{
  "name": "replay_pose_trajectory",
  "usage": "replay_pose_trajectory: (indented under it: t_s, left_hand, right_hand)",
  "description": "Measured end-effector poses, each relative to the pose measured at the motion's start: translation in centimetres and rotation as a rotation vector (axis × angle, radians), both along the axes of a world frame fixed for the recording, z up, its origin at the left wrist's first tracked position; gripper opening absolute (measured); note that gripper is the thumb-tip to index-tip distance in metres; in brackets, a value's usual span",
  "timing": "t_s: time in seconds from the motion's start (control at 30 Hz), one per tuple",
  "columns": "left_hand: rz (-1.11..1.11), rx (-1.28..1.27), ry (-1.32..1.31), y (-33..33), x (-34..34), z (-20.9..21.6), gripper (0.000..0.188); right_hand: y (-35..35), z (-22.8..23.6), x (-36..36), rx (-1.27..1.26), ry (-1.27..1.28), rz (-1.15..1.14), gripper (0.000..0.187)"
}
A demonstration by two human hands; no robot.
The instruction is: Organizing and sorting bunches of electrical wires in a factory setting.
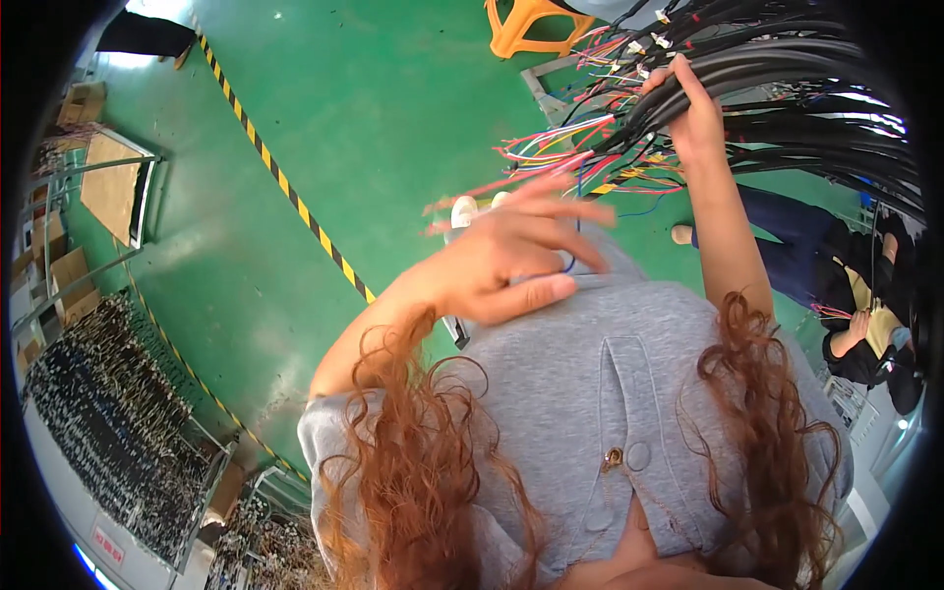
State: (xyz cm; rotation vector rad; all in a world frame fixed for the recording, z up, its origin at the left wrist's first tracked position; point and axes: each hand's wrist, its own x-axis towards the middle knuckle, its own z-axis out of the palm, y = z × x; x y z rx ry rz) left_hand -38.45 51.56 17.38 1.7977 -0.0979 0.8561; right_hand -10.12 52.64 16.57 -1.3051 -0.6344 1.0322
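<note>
My right hand (pixel 694 123) is raised at the upper right, its fingers wrapped round a bundle of thick black cables (pixel 777 71). Thin red, white and blue wires (pixel 560 146) fan out from the stripped cable ends, to the left of that hand. In front of my chest, my left hand (pixel 526 246) has its fingers spread and smeared by motion, just below the loose wire ends. A thin blue wire (pixel 579 185) hangs down behind its fingers, and a bit of blue shows near the thumb; whether the hand touches it I cannot tell.
More black cables (pixel 826 128) hang at the right, by a co-worker (pixel 865 285) in dark clothes. An orange stool (pixel 531 25) stands at the top. Yellow-black tape (pixel 285 182) crosses the green floor. Racks of hanging cables (pixel 118 393) and a cart (pixel 118 187) line the left.
</note>
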Motion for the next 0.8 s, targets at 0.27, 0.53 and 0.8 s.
replay_pose_trajectory:
  t_s: [0.27,0.53,0.8]
  left_hand:
    - [0.112,-0.864,-0.098,-4.8,1.5,-2.4,0.049]
    - [0.008,-0.869,-0.371,-5.1,1.0,-4.2,0.049]
    - [0.657,-1.382,-0.377,2.3,1.1,-10.3,0.053]
  right_hand:
    - [0.5,-0.9,1.3,0.059,0.142,-0.197,0.021]
    - [1.3,-2.2,4.8,-0.092,0.151,-0.118,0.019]
    - [2.5,-3.6,5.7,-0.013,0.292,-0.042,0.014]
